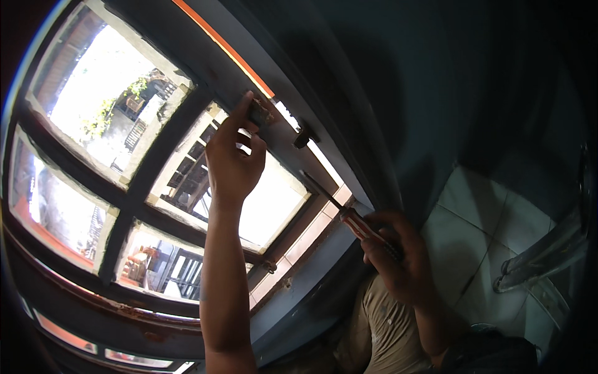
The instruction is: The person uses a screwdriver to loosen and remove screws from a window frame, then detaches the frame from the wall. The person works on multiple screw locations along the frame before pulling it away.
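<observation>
My left hand point(235, 159) is raised against the dark frame of an open window sash point(134, 196), with its fingers bent. They close around a small dark piece point(258, 113) at the sash edge, beside a brown, worn patch; its kind is too dim to make out. In my right hand point(398, 252) is a screwdriver point(358, 224) with a red-and-white striped handle. Its thin dark shaft slants up and left toward the sash edge, with the tip below my left hand. A dark catch point(303, 137) juts into the bright gap between sash and fixed frame.
Dark wall point(498, 75) fills the upper right. Pale floor tiles point(467, 212) lie below it, with a grey tubular leg point(542, 255) standing on them. My knee in tan trousers point(389, 324) is at the lower middle. A small metal fitting point(269, 267) sits on the sash's lower edge.
</observation>
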Motion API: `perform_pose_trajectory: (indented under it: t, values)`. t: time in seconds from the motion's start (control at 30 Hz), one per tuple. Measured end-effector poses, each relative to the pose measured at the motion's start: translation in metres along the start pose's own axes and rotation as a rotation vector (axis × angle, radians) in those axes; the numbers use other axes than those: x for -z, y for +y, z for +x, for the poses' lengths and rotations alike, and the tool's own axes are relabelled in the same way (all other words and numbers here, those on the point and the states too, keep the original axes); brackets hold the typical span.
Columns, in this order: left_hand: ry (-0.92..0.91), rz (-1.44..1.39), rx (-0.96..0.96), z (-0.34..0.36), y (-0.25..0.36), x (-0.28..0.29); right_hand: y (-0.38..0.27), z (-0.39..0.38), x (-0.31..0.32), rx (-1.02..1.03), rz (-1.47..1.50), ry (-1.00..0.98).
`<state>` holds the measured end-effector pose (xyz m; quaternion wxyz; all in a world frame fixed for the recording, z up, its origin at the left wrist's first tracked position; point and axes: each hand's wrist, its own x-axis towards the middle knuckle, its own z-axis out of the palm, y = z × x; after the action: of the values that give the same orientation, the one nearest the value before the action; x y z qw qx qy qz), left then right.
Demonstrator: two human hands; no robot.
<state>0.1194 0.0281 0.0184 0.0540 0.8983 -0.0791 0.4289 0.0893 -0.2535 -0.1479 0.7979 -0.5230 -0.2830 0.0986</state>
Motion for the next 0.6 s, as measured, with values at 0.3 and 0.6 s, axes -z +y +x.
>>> perform_pose_trajectory:
  t: [0.3, 0.6]
  values:
    - [0.036, -0.077, -0.055, -0.003, -0.019, 0.004, -0.032, 0.068, -0.007, 0.479, -0.335, 0.093]
    - [0.097, -0.113, -0.005, -0.012, -0.013, -0.001, -0.047, 0.121, -0.013, 0.752, -0.667, 0.112]
